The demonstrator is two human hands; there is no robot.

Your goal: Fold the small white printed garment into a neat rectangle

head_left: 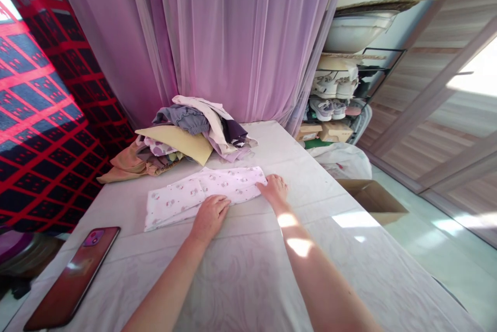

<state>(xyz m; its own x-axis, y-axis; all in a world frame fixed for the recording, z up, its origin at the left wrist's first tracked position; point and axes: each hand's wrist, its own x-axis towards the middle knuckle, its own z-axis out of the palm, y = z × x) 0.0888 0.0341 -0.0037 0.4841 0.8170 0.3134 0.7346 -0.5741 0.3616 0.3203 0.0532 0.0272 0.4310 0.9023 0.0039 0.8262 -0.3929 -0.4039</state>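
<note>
two hands (210,217) touch one folded cloth (176,198), grip impossible to tell; one phone (73,277) lies apart.

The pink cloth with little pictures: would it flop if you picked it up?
Probably floppy: the pink cloth lies in soft, flat folds. It's likely light, since its layers look thin. Being flat on the table, it probably wouldn't roll.

Behind the oblong pale-pink cloth garment (209,185) lies a mound of multicoloured clothes (185,135); left of the garment, nearer, a rectangular red-brown phone (73,279); right of the garment, lower, an open brown cardboard box (370,200).
</note>
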